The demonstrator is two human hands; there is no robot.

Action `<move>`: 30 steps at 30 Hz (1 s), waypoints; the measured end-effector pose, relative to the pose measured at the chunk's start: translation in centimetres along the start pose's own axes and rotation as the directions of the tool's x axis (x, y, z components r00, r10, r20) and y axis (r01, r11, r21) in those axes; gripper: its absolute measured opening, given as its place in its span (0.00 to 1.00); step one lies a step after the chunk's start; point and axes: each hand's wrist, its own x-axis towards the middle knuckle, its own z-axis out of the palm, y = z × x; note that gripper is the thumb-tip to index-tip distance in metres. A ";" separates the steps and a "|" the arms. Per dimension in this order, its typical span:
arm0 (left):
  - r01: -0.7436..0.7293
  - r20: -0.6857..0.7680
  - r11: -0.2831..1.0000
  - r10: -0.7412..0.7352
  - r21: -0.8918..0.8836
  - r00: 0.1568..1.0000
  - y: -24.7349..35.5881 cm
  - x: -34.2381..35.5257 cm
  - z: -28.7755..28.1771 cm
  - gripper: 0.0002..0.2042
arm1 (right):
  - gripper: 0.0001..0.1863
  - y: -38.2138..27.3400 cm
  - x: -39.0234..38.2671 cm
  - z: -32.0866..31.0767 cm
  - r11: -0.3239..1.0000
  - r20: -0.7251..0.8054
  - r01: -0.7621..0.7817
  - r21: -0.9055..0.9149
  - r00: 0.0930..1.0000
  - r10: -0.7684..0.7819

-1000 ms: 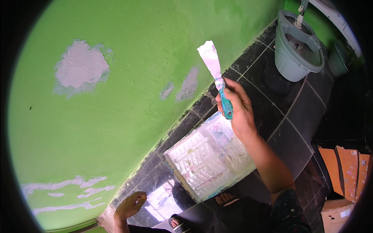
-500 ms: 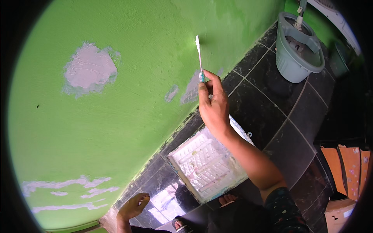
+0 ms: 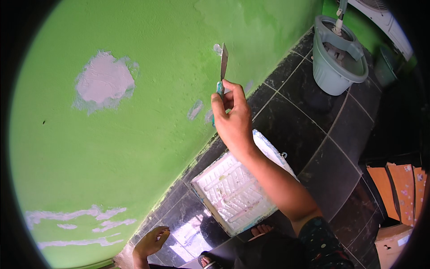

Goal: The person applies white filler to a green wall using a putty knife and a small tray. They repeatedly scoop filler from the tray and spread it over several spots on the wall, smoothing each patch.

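My right hand [image 3: 235, 116] grips the blue-and-white handle of a putty knife [image 3: 224, 62], its narrow metal blade pointing up close to the green wall [image 3: 148, 148]. Just left of the blade tip, a small fresh dab of white putty [image 3: 217, 48] sticks to the wall. Down at the lower left, my left hand [image 3: 151, 242] hangs near the foot of the wall, its fingers loosely curved and nothing visible in them. Below my right forearm a white paint tray [image 3: 242, 193] with a ribbed bottom lies on the floor, partly covered by the arm.
A large dried putty patch [image 3: 105, 80] and several pale streaks [image 3: 76, 217] mark the wall. On the dark tiled floor [image 3: 295, 112] stands a grey-green bucket [image 3: 333, 71] with a mop wringer. Orange panels [image 3: 401, 193] and a cardboard box [image 3: 392, 246] sit at right.
The white putty on the knife's tip has gone onto the wall as a dab. My right hand has shifted slightly left and turned the blade, showing its flat metal face.
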 end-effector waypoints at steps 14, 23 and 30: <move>-0.023 -0.016 0.998 0.022 -0.051 1.000 -0.3 0.2 0.4 0.21 | 0.20 -0.7 0.8 -0.9 0.999 0.105 -0.028 -0.047 0.994 0.033; -0.014 0.002 0.999 0.014 -0.034 1.000 -0.1 0.1 0.3 0.22 | 0.21 0.0 0.6 -1.4 0.997 0.081 0.006 -0.071 0.997 0.000; -0.008 -0.012 0.999 0.008 -0.043 1.000 -0.2 0.0 0.3 0.22 | 0.20 0.1 -1.7 -1.4 0.988 0.204 -0.113 0.109 0.975 0.089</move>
